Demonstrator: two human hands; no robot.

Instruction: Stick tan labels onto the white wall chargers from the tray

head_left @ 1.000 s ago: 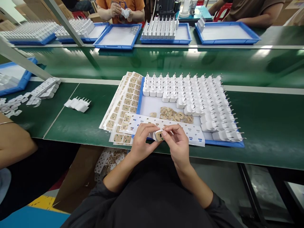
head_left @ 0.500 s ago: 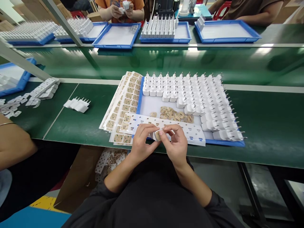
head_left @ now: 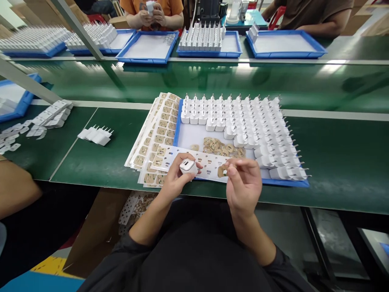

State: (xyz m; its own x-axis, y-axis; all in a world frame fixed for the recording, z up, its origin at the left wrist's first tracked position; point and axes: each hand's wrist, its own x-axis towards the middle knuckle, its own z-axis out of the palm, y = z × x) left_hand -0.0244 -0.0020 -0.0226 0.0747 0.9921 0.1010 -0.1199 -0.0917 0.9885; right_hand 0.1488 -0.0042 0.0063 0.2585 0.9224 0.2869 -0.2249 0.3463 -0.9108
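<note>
My left hand is closed around a white plug charger, its end face with a dark port slot turned up. To the right, my right hand pinches a tan adhesive backing piece between thumb and fingertips, apart from the charger. Beneath both hands a white sticker sheet with cut-outs lies across the front of a blue-rimmed tray. Rows of white chargers, pins up, stand in that tray. A pile of loose tan pieces lies on its white bottom.
Stacked sticker sheets lie left of the tray. A few chargers rest farther left, with white parts beyond. More blue trays line the far side, where a person's hands hold a white item. A cardboard box stands below the table edge.
My right hand has moved right, away from the charger, and now holds a tan piece that was on the charger's face. My left hand has tilted the charger so its bare port face shows.
</note>
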